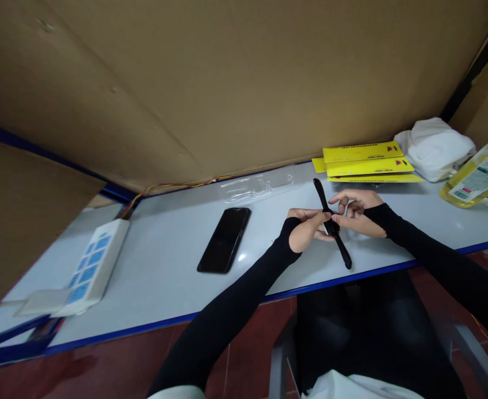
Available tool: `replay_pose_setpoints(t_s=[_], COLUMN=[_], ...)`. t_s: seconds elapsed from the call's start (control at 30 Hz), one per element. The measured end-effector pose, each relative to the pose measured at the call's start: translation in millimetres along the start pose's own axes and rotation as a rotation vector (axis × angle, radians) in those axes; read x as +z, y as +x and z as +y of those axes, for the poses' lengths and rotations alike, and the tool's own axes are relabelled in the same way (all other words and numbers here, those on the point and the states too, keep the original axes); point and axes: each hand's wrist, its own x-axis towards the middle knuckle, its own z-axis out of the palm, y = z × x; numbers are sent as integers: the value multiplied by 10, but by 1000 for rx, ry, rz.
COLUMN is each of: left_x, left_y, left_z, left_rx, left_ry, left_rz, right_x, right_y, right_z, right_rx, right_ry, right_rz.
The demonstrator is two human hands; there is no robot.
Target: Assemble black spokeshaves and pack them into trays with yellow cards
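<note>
A black watch with a long strap [343,252] is held over the white table [164,293] near its front edge. My left hand [306,227] grips the watch at its middle from the left. My right hand [358,210] pinches the same middle part from the right, fingers curled. One strap end points away from me and the other points toward me. Both arms wear black sleeves.
A black phone [225,239] lies flat to the left of my hands. A clear plastic tray [256,187] sits behind it. Yellow packets [366,162], a white cloth [435,145] and a bottle of yellow liquid [476,177] stand at the right. A white box with blue squares [92,266] is at the left.
</note>
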Motion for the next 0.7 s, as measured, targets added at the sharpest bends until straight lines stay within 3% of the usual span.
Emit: replay_pose_setpoints(t_s=[0.23,0.53,0.7], left_x=[-19,-86,-71], left_y=[22,60,64], left_z=[-42,-172,-170], left_rx=[29,173,205], left_ry=[7,19,-1], left_rz=[-27,-54,-91], right_x=[-33,36,48], right_y=[-21,55,62], right_z=[-87,10,42], right_rx=[51,-68,-93], right_ry=[28,47,129], right_rz=[-69,37,23])
